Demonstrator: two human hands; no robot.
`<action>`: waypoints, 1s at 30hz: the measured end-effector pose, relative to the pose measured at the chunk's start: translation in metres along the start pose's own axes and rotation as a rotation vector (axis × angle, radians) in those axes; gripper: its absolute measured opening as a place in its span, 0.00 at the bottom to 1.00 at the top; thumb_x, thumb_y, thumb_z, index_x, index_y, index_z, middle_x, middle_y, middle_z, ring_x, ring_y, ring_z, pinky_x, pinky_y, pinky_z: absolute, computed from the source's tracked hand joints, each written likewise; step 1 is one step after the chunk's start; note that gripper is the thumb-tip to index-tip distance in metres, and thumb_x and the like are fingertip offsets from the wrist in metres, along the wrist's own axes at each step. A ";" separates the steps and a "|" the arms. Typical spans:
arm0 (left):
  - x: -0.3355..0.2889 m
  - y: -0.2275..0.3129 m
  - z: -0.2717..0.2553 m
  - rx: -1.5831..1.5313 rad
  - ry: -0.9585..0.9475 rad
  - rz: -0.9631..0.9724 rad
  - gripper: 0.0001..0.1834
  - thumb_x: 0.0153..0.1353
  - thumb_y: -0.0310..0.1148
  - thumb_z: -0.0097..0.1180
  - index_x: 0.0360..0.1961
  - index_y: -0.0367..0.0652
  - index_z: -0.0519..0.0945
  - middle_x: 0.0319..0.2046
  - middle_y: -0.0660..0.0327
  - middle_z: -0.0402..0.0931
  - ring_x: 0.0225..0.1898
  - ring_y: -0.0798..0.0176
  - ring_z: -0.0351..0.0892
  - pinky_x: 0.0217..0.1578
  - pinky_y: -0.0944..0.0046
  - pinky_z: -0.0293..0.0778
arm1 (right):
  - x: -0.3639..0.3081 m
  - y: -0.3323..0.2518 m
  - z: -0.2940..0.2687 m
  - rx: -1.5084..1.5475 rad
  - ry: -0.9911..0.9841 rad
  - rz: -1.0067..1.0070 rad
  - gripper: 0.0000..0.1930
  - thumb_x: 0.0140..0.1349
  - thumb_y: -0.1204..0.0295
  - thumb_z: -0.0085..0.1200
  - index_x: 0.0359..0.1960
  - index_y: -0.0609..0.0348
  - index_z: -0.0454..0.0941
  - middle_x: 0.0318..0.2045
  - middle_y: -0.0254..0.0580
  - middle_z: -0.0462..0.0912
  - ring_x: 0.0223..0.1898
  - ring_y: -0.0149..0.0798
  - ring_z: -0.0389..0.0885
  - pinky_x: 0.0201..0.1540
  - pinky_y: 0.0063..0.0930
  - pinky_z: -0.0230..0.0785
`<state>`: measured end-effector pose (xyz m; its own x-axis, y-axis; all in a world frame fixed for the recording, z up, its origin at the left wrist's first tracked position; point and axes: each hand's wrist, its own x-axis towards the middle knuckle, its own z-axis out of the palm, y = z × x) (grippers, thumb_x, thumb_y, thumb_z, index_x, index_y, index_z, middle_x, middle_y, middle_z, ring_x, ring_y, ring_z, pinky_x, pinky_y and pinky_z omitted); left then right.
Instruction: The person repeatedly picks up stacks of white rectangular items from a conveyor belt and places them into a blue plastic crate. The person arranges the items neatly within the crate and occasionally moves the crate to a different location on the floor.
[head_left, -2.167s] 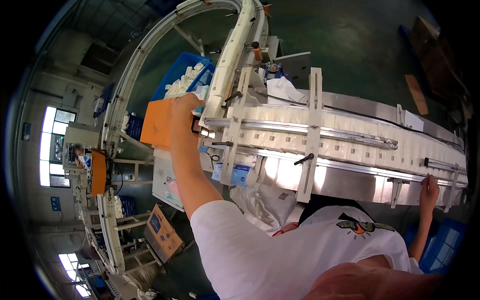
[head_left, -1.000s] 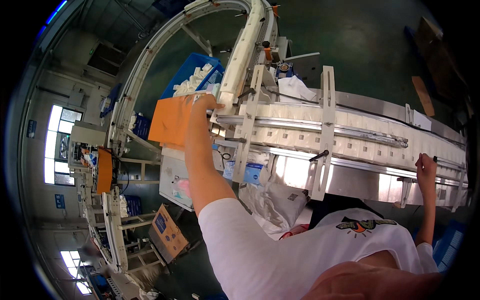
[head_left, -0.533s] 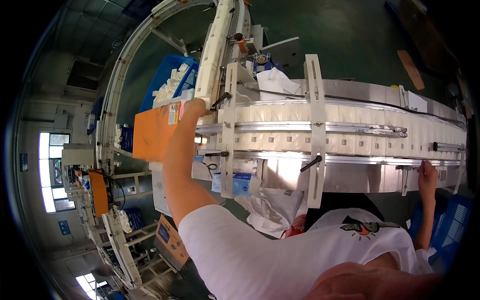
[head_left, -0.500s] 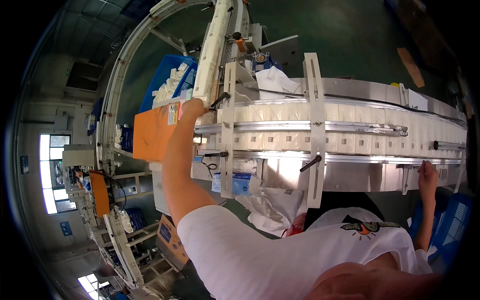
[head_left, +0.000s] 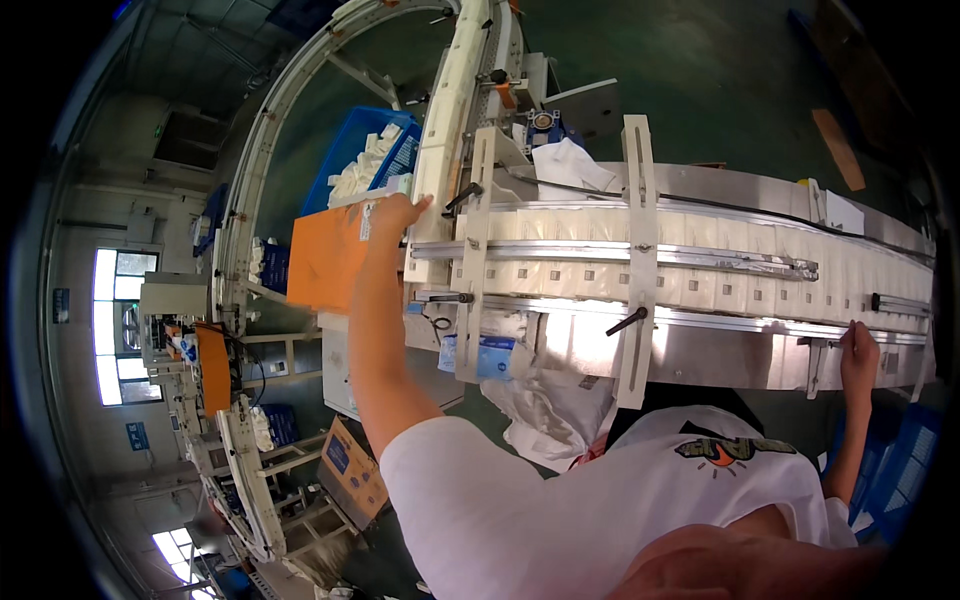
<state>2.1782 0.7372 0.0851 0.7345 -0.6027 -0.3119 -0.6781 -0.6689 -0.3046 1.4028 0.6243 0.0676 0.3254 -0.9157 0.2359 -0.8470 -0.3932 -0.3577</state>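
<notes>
My left hand (head_left: pixel 396 213) reaches over the corner where two conveyor runs meet, beside an orange cover (head_left: pixel 322 262). One finger stretches toward the row of white packs (head_left: pixel 446 135) there; the other fingers are mostly hidden, and I see nothing held. Along the long conveyor, more soft white packs (head_left: pixel 592 277) stand pressed together between metal guide rails (head_left: pixel 560 250). My right hand (head_left: pixel 858 352) is at the near rail toward the right end, its fingers curled and their tips at the rail's edge. Nothing shows in it.
Two upright slotted brackets (head_left: pixel 638 300) with black clamp levers (head_left: pixel 626 321) span the conveyor. A blue crate (head_left: pixel 350 135) of white packs stands beyond the orange cover. Blue-and-white packaging (head_left: pixel 480 357) and a white bag (head_left: pixel 555 410) lie below the near side. Blue crates (head_left: pixel 905 465) sit at right.
The whole view has shifted, with the conveyor's left end now farther right. A finger of my left hand now stretches out at the corner. My right hand stays by the near rail.
</notes>
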 end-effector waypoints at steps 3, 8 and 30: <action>-0.076 -0.016 -0.057 -0.282 0.680 -0.069 0.29 0.61 0.53 0.45 0.47 0.35 0.75 0.37 0.50 0.77 0.42 0.49 0.77 0.38 0.56 0.73 | 0.013 -0.011 -0.001 -0.003 -0.002 -0.034 0.10 0.62 0.77 0.45 0.22 0.66 0.65 0.16 0.47 0.69 0.18 0.43 0.67 0.23 0.31 0.59; -0.190 -0.031 -0.086 -0.619 0.904 -0.022 0.22 0.64 0.44 0.45 0.51 0.40 0.73 0.32 0.55 0.77 0.30 0.58 0.76 0.30 0.62 0.70 | 0.035 -0.054 -0.009 0.135 0.065 -0.114 0.11 0.63 0.77 0.44 0.22 0.66 0.65 0.17 0.45 0.71 0.19 0.41 0.69 0.24 0.30 0.60; -0.274 0.220 -0.117 -0.635 0.733 0.751 0.10 0.60 0.37 0.50 0.32 0.43 0.80 0.27 0.54 0.78 0.26 0.50 0.77 0.27 0.57 0.70 | -0.021 -0.001 -0.062 0.224 0.325 -0.235 0.12 0.56 0.85 0.48 0.17 0.66 0.62 0.14 0.45 0.69 0.13 0.41 0.67 0.16 0.31 0.57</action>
<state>1.8309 0.7040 0.2086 0.1453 -0.8950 0.4218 -0.9571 -0.0192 0.2891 1.3707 0.6492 0.1192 0.3189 -0.7402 0.5920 -0.6426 -0.6280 -0.4390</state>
